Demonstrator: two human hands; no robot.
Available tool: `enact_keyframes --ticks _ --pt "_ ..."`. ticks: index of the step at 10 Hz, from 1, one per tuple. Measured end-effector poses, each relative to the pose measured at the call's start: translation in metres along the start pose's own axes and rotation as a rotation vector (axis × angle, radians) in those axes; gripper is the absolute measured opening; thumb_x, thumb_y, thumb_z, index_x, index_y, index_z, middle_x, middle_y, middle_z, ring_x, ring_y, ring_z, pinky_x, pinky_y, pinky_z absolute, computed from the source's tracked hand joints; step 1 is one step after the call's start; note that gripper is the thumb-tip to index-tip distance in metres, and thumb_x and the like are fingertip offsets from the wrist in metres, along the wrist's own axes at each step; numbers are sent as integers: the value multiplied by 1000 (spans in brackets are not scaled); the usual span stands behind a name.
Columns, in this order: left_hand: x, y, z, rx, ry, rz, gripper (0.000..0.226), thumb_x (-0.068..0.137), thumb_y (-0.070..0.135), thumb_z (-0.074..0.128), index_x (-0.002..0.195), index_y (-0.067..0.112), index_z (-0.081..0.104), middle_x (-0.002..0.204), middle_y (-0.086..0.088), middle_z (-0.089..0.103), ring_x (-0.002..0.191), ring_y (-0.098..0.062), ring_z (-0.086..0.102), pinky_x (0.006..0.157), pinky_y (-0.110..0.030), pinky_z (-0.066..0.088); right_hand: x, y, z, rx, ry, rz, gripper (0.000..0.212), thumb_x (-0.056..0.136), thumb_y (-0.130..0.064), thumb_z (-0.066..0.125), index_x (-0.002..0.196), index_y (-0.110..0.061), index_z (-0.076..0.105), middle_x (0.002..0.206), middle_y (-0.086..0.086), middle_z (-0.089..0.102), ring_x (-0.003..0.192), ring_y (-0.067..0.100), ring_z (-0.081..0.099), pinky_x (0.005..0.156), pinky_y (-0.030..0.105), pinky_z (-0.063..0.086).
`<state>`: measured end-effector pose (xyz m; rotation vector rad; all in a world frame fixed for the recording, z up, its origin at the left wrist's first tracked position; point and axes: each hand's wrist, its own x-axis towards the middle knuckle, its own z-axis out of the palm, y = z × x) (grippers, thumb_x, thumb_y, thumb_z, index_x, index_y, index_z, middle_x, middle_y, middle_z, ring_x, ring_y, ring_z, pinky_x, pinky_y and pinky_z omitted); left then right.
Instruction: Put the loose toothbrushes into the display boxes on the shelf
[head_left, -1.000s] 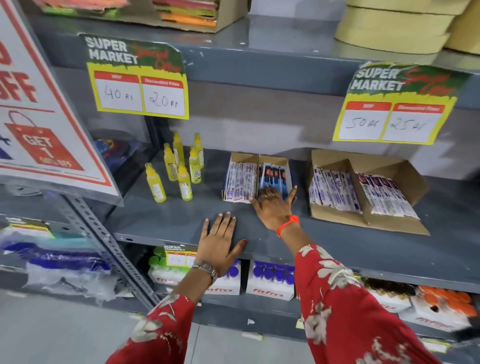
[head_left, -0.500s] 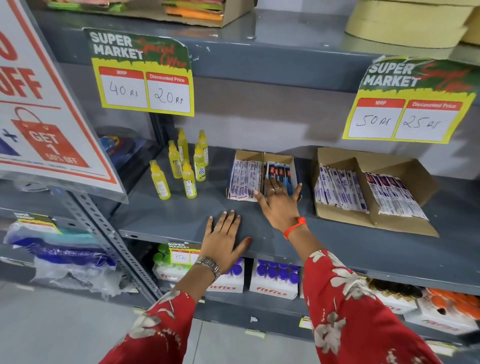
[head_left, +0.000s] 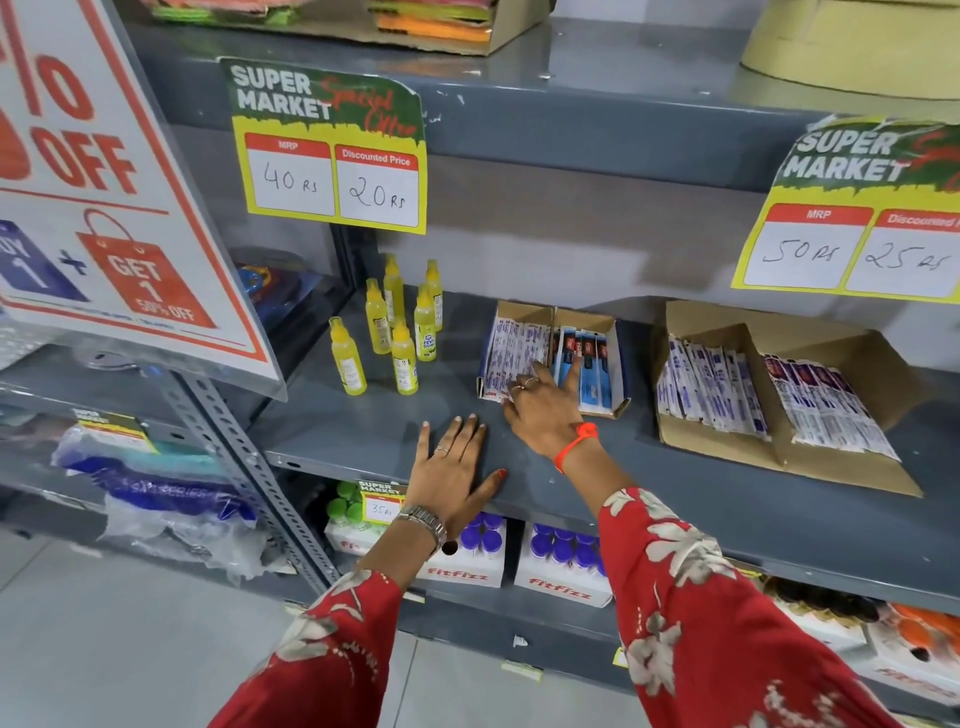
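A small cardboard display box (head_left: 618, 364) with two compartments sits on the grey shelf (head_left: 675, 499). Its left side holds white-and-purple toothbrush packs (head_left: 506, 348), its right side blue packs (head_left: 592, 358). My right hand (head_left: 545, 410) lies flat over the box's front edge, fingers spread on both stacks, gripping nothing that I can see. My left hand (head_left: 454, 467) rests palm down on the shelf's front, fingers apart and empty. A larger box (head_left: 852, 467) to the right holds two more rows of white-and-purple packs (head_left: 711, 384).
Several yellow bottles (head_left: 395, 332) stand left of the small box. Price signs (head_left: 330, 145) hang from the shelf above. A slanted promo board (head_left: 104, 208) juts out at the left. White boxes with purple caps (head_left: 467, 556) sit on the shelf below.
My right hand has slid a little forward onto the packs in the small box. My left hand stays flat on the shelf. The camera has moved closer.
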<state>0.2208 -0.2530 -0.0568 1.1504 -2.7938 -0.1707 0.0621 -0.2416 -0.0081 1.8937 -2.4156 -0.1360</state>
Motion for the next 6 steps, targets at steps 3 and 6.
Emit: enact_keyframes --ticks 3,6 --pt "0 -1 3 -19 26 7 79 77 61 2 143 18 9 155 -2 14 142 -16 8 114 -46 -6 0 -3 -2 80 65 48 49 98 -40 30 132 -12 50 149 7 38 143 25 24 111 68 4" --pt "0 3 -6 -46 14 -8 81 76 60 -3 143 17 7 155 -1 9 142 -13 2 114 -45 -10 -32 30 -2 164 322 216 45 96 -29 40 136 -10 48 141 13 51 137 29 38 111 68 10"
